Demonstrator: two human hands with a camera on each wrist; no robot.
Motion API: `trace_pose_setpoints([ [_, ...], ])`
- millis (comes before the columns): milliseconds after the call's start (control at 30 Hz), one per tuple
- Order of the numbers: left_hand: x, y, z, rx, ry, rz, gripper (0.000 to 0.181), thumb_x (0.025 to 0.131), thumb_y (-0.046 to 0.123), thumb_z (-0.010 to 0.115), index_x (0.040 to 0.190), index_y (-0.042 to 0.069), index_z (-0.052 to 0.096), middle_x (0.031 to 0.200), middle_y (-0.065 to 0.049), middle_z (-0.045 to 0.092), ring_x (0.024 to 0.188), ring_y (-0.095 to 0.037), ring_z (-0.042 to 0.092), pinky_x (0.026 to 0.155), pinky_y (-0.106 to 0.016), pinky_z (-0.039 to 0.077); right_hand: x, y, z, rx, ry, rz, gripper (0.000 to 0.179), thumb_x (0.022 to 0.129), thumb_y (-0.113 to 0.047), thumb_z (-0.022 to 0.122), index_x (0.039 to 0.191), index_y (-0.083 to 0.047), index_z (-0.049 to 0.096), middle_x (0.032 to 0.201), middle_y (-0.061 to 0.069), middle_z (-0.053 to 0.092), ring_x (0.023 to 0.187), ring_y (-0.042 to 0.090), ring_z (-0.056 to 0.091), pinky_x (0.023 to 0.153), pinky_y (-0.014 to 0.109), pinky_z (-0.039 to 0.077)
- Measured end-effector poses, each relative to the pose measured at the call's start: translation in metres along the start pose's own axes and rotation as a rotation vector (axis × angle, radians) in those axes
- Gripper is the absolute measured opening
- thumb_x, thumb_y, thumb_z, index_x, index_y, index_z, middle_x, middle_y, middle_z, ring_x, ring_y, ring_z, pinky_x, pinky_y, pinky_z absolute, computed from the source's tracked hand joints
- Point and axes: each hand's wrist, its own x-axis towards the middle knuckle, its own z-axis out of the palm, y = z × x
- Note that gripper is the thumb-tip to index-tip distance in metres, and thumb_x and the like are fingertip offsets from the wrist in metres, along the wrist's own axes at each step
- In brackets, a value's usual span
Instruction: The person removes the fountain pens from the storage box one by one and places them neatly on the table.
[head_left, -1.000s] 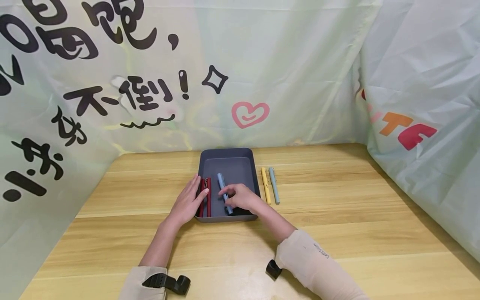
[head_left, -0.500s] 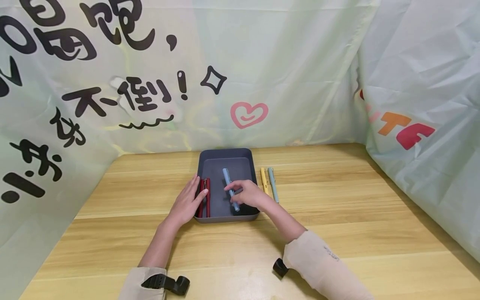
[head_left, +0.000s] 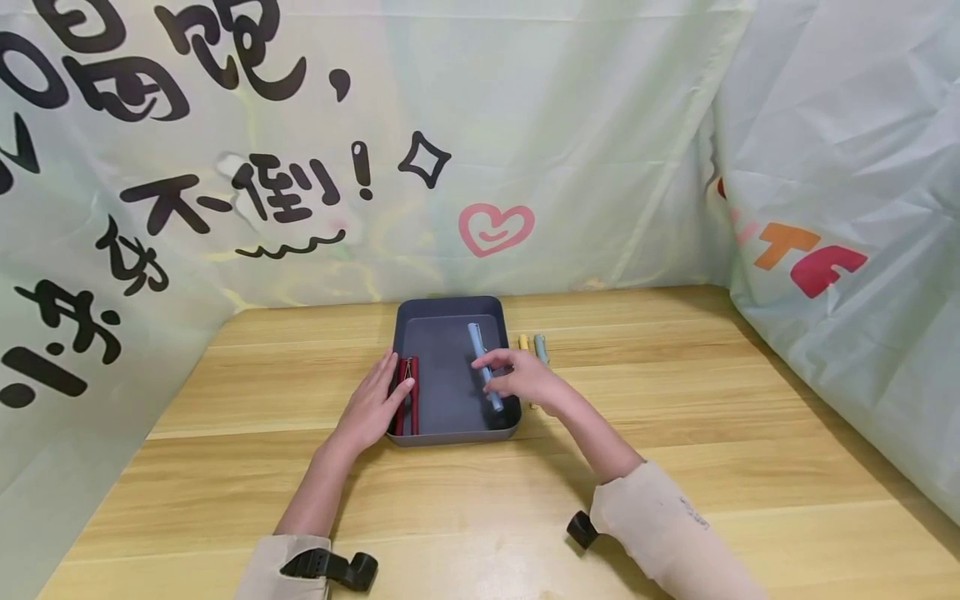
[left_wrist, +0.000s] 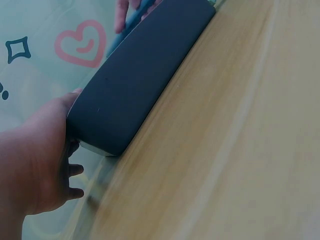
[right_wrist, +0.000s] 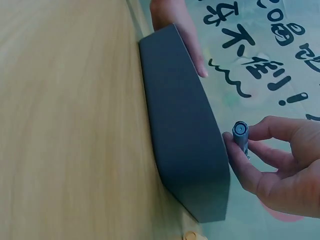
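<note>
A dark grey tray (head_left: 450,438) stands on the table. My left hand (head_left: 366,408) holds its left side, thumb over the rim and fingers along the outside. Beside that thumb, two red pens (head_left: 415,408) lie in the tray, partly covered. My right hand (head_left: 528,379) pinches a light blue pen (head_left: 476,337) between thumb and fingers, tilted over the tray's right part. In the right wrist view the blue pen (right_wrist: 240,131) shows end-on above the rim. The left wrist view shows the tray's outer wall (left_wrist: 130,85) against the left palm.
Right of the tray, a yellow pen (head_left: 523,342) and a blue-grey pen (head_left: 540,347) lie on the wooden table (head_left: 465,517), partly hidden by the right hand. A printed cloth (head_left: 585,167) hangs behind the table and along its sides.
My right hand has carried the light blue pen rightward and away from me, from beside the red pens to the tray's right side. The left hand has stayed in place.
</note>
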Motion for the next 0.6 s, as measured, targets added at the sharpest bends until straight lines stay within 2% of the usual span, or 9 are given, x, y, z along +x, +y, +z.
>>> trace_pose_setpoints([
  [200, 0.000, -0.001, 0.001, 0.007, 0.001, 0.004, 0.066, 0.098, 0.046, 0.031, 0.148, 0.006, 0.014, 0.153, -0.009, 0.007, 0.136, -0.032, 0.007, 0.105, -0.053, 0.010, -0.006, 0.002, -0.014, -0.022, 0.002, -0.003, 0.035, 0.085, 0.004, 0.058, 0.120, 0.001, 0.058, 0.118, 0.020, 0.044, 0.081, 0.020, 0.063, 0.076, 0.036, 0.050],
  [333, 0.001, -0.001, 0.000, 0.006, 0.004, 0.006, 0.065, 0.098, 0.045, 0.032, 0.147, 0.005, 0.014, 0.152, -0.009, 0.007, 0.136, -0.032, 0.007, 0.105, -0.053, 0.010, -0.011, 0.004, -0.022, -0.018, 0.008, -0.001, 0.036, 0.085, 0.004, 0.057, 0.121, 0.002, 0.056, 0.115, 0.019, 0.046, 0.082, 0.021, 0.062, 0.078, 0.041, 0.048],
  [600, 0.000, 0.001, 0.000, 0.007, -0.001, 0.002, 0.066, 0.098, 0.046, 0.032, 0.147, 0.005, 0.014, 0.152, -0.009, 0.007, 0.136, -0.032, 0.007, 0.105, -0.053, 0.010, -0.018, 0.011, -0.035, -0.005, 0.037, -0.001, 0.036, 0.086, 0.004, 0.056, 0.122, 0.003, 0.056, 0.114, 0.021, 0.049, 0.088, 0.025, 0.061, 0.080, 0.044, 0.047],
])
